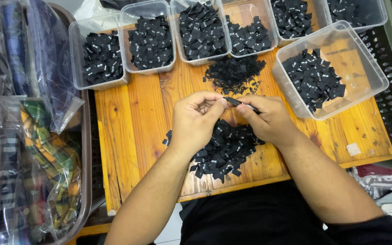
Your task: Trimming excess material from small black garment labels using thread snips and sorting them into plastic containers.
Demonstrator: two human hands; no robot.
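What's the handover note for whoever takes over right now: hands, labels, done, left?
Left hand: thumb and forefinger pinch one end of a small black label.
Right hand: pinches the other end of the same label, above the table.
Labels: loose pile under the hands at the near edge; a smaller, finer black heap further back.
Done: clear tubs along the far edge and one big tub on the right already hold black labels.
Left: the near pile is still large; the held label is not yet in any tub.
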